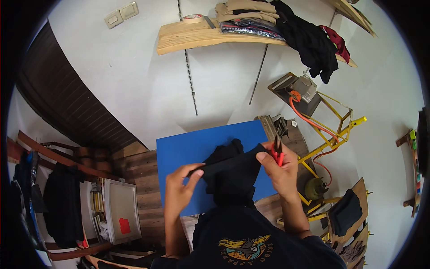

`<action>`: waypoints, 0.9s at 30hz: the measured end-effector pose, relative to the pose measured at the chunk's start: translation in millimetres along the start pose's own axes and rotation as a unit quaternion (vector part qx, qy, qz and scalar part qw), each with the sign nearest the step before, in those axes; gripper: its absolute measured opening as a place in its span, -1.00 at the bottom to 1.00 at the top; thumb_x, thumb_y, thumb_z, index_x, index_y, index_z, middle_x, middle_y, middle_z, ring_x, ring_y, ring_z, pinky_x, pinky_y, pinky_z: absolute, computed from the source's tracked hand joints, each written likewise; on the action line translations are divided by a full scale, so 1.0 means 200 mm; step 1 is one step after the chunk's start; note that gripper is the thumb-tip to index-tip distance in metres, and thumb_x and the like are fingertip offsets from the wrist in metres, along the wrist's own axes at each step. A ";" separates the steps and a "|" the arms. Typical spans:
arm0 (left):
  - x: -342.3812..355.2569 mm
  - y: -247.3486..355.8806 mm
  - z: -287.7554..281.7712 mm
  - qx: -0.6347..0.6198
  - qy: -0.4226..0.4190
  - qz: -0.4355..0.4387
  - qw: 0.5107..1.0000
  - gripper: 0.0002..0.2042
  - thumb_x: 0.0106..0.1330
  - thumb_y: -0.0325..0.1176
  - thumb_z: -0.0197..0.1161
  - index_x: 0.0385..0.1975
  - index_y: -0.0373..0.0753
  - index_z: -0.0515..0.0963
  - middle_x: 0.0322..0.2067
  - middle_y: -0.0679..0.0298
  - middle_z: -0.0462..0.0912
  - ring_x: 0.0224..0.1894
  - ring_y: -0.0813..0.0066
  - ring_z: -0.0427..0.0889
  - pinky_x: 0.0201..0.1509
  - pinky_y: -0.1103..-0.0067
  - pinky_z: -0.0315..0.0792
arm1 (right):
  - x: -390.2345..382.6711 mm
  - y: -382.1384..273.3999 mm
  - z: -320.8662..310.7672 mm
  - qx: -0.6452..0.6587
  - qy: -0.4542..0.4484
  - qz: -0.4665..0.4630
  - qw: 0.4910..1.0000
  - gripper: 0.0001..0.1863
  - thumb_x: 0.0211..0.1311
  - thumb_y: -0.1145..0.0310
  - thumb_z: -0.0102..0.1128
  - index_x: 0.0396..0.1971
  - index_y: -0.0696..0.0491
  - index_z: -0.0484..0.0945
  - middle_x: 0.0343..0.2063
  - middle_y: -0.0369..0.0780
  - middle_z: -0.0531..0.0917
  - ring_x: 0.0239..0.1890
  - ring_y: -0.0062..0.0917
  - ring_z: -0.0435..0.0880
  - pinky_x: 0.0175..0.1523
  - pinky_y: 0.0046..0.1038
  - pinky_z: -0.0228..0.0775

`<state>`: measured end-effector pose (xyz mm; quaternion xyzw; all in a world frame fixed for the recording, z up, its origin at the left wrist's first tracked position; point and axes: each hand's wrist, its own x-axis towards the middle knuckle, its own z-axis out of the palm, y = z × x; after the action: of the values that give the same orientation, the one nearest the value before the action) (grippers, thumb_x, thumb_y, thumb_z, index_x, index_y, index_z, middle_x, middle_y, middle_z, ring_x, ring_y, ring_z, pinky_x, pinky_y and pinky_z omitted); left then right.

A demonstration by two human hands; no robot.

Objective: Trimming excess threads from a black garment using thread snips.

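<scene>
Seen from above, a person is holding up a black garment (233, 168) over a blue tabletop (174, 152), stretching its edge between both hands. The left hand (181, 181) is grasping the garment's left end, pinching it between thumb and fingers. The right hand (284, 172) is gripping the other end, its thumb pressing on the cloth, and is also holding a small red-handled tool (278, 157) whose dark tips are pointing away from the person. The rest of the garment is hanging down between the hands, its lower part reaching toward the person's dark shirt (206, 237), which is showing a colourful bird print.

Beyond the table, a white wall is carrying a wooden shelf (179, 38). On it a roll of tape (193, 18) is lying to the left of folded beige clothes (248, 13), while black clothing (309, 42) is drooping over the front edge. To the right, a yellow metal frame (341, 130) is standing with an orange hose (309, 121) running past it, and a green gas cylinder (315, 188) is sitting low down beside it. To the left, a white-framed panel (122, 208) is leaning near a dark cloth (62, 204).
</scene>
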<state>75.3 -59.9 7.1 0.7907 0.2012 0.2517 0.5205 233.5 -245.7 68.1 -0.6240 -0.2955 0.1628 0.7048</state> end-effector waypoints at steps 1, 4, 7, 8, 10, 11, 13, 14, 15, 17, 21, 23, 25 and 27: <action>0.02 -0.04 -0.01 -0.037 0.025 0.008 0.999 -0.84 0.26 -0.46 0.24 -0.21 -0.34 0.61 -0.29 0.24 0.66 -0.26 0.65 0.56 -0.14 0.68 0.40 | -0.01 0.01 -0.01 0.013 0.001 -0.006 1.000 -0.85 0.19 0.45 0.28 -0.32 0.20 0.54 -0.57 -0.46 0.44 -0.49 -0.86 0.29 -0.38 -0.75 0.14; 0.13 -0.20 0.05 -0.051 0.162 0.038 0.985 -0.84 0.30 -0.45 0.21 -0.19 -0.34 0.58 -0.28 0.26 0.64 -0.21 0.61 0.56 -0.12 0.66 0.40 | -0.07 0.01 0.06 -0.024 -0.016 -0.064 0.998 -0.83 0.14 0.46 0.32 -0.31 0.19 0.55 -0.58 -0.46 0.44 -0.51 -0.88 0.28 -0.43 -0.75 0.12; 0.24 -0.25 0.21 -0.285 0.235 0.055 0.928 -0.91 0.34 -0.46 0.16 -0.24 -0.32 0.50 -0.21 0.20 0.65 -0.17 0.55 0.57 -0.04 0.62 0.43 | -0.14 -0.01 0.19 -0.106 -0.140 -0.094 0.980 -0.83 0.04 0.47 0.40 -0.40 0.15 0.56 -0.62 -0.43 0.50 -0.60 -0.84 0.35 -0.50 -0.71 0.20; 0.27 -0.20 0.26 -0.399 0.237 0.022 0.886 -0.88 0.38 -0.43 0.09 -0.18 -0.31 0.46 -0.16 0.17 0.61 -0.10 0.47 0.56 0.03 0.57 0.43 | -0.15 0.02 0.24 -0.103 -0.188 -0.128 0.968 -0.80 0.05 0.41 0.42 -0.37 0.15 0.58 -0.62 -0.37 0.55 -0.61 -0.79 0.44 -0.50 -0.66 0.27; 0.27 -0.17 0.30 -0.666 0.135 0.062 0.731 -0.80 0.47 -0.29 -0.05 -0.09 -0.25 0.39 0.09 0.08 0.46 0.20 0.24 0.41 0.31 0.35 0.30 | -0.18 0.04 0.31 -0.109 -0.348 -0.111 0.924 -0.64 0.04 0.31 0.44 -0.16 0.11 0.59 -0.40 -0.22 0.67 -0.45 -0.60 0.65 -0.39 -0.61 0.43; 0.26 -0.17 0.32 -0.665 0.137 0.062 0.731 -0.80 0.47 -0.29 -0.05 -0.09 -0.25 0.39 0.09 0.08 0.46 0.20 0.24 0.41 0.31 0.35 0.30 | -0.20 0.05 0.32 -0.100 -0.370 -0.110 0.917 -0.58 0.04 0.29 0.44 -0.09 0.10 0.56 -0.36 -0.21 0.66 -0.43 -0.58 0.66 -0.36 -0.61 0.43; 0.24 -0.05 0.37 -0.657 0.095 0.050 0.746 -0.65 0.50 -0.20 -0.28 0.11 -0.24 0.29 0.37 0.03 0.08 0.47 0.20 -0.10 0.49 0.18 -0.18 | -0.21 0.06 0.32 -0.070 -0.383 -0.125 0.912 -0.41 0.07 0.25 0.41 0.09 0.10 0.42 -0.32 -0.19 0.64 -0.42 -0.54 0.66 -0.32 -0.59 0.45; 0.25 -0.10 0.39 -0.753 0.035 0.103 0.648 -0.65 0.50 -0.22 -0.28 0.12 -0.25 0.28 0.38 0.04 0.06 0.47 0.21 -0.13 0.50 0.18 -0.22 | -0.19 0.06 0.29 -0.104 -0.357 -0.100 0.923 -0.44 0.11 0.24 0.35 0.07 0.12 0.37 -0.39 -0.19 0.61 -0.46 -0.55 0.63 -0.33 -0.58 0.43; 0.25 -0.15 0.42 -0.830 -0.026 0.154 0.535 -0.66 0.50 -0.24 -0.28 0.13 -0.25 0.27 0.38 0.05 0.05 0.48 0.22 -0.16 0.50 0.18 -0.26 | -0.17 0.05 0.26 -0.138 -0.331 -0.074 0.931 -0.47 0.15 0.24 0.29 0.05 0.14 0.33 -0.46 -0.20 0.59 -0.49 -0.56 0.60 -0.35 -0.57 0.41; 0.19 -0.05 0.42 -0.797 -0.046 0.151 0.584 -0.64 0.52 -0.20 -0.33 0.13 -0.27 0.25 0.40 0.09 0.01 0.48 0.22 -0.17 0.51 0.21 -0.22 | -0.12 0.07 0.22 -0.184 -0.215 -0.104 0.953 -0.56 0.18 0.32 0.25 -0.02 0.15 0.32 -0.49 -0.20 0.59 -0.52 -0.56 0.58 -0.38 -0.55 0.40; 0.12 -0.01 0.50 -0.802 -0.034 0.074 0.591 -0.74 0.51 -0.23 -0.25 -0.04 -0.22 0.31 0.39 0.14 0.04 0.46 0.22 -0.10 0.51 0.27 -0.13 | -0.07 0.14 0.20 -0.253 -0.124 -0.202 0.938 -0.61 0.18 0.36 0.27 -0.08 0.16 0.34 -0.48 -0.14 0.61 -0.52 -0.42 0.65 -0.44 -0.49 0.43; 0.11 -0.01 0.53 -0.825 -0.046 0.012 0.563 -0.87 0.47 -0.29 -0.08 -0.22 -0.16 0.38 0.39 0.11 0.04 0.46 0.23 -0.11 0.50 0.30 -0.12 | -0.08 0.15 0.21 -0.288 -0.099 -0.224 0.926 -0.61 0.17 0.34 0.29 -0.09 0.16 0.35 -0.48 -0.12 0.62 -0.54 -0.38 0.66 -0.46 -0.47 0.44; 0.11 -0.02 0.53 -0.818 -0.075 0.032 0.570 -0.91 0.45 -0.30 -0.03 -0.23 -0.13 0.38 0.40 0.09 0.00 0.47 0.22 -0.15 0.50 0.31 -0.13 | -0.09 0.17 0.21 -0.313 -0.077 -0.259 0.911 -0.58 0.15 0.30 0.33 -0.12 0.17 0.37 -0.50 -0.12 0.61 -0.60 -0.32 0.65 -0.51 -0.44 0.44; 0.10 -0.05 0.54 -0.809 -0.105 0.051 0.576 -0.95 0.43 -0.32 0.01 -0.23 -0.09 0.37 0.41 0.07 -0.04 0.48 0.21 -0.19 0.49 0.32 -0.14 | -0.11 0.17 0.21 -0.331 -0.074 -0.255 0.905 -0.58 0.14 0.29 0.33 -0.13 0.18 0.37 -0.50 -0.12 0.62 -0.60 -0.33 0.64 -0.52 -0.44 0.44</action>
<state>156.7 -122.1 -33.4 0.0712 -0.1824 0.2517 0.9478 195.3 -220.4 33.2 -0.7110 -0.5329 -0.0842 0.4510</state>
